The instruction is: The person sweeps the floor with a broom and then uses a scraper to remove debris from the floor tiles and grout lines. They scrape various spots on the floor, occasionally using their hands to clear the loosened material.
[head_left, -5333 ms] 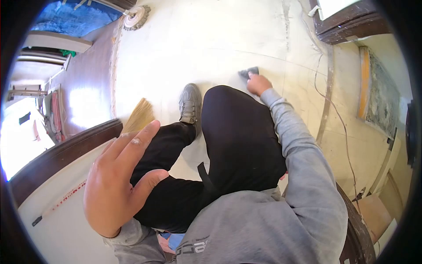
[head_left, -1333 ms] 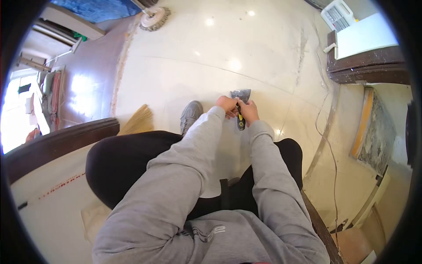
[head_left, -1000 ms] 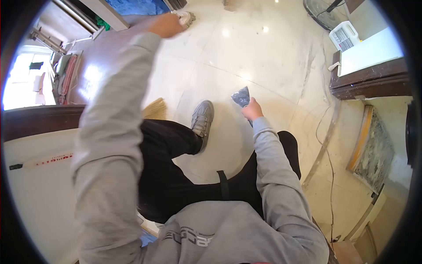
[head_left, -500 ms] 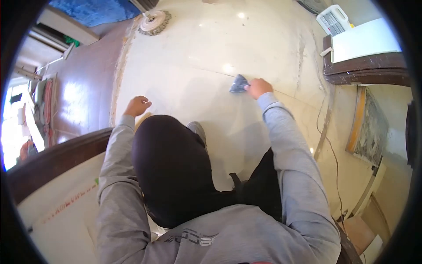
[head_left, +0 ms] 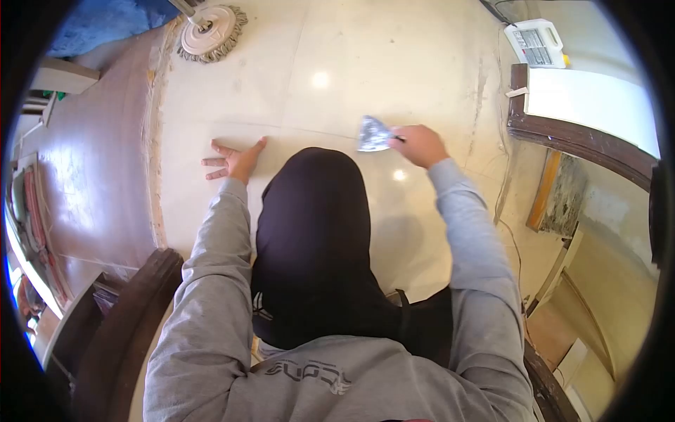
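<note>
My right hand (head_left: pixel 422 145) grips the handle of a putty knife (head_left: pixel 373 135), whose wide metal blade points left. The blade is at the pale tiled floor (head_left: pixel 295 91), close to a thin joint line; whether it touches cannot be told. To the left, my left hand (head_left: pixel 235 160) is open, its fingers spread over the floor, with nothing in it. My bent knee, in dark trousers, rises between the two hands.
A round mop head (head_left: pixel 211 34) lies at the upper left beside a brown floor strip. At the upper right are a white jug (head_left: pixel 536 43) and a dark wooden frame (head_left: pixel 583 137). A cable (head_left: pixel 517 246) runs down the right side. Dark wood (head_left: pixel 130 337) stands at the lower left.
My left hand has reached forward and its fingers have spread from a loose curl. The putty knife has turned slightly in my right hand. My view has shifted, and my knee is nearer the middle.
</note>
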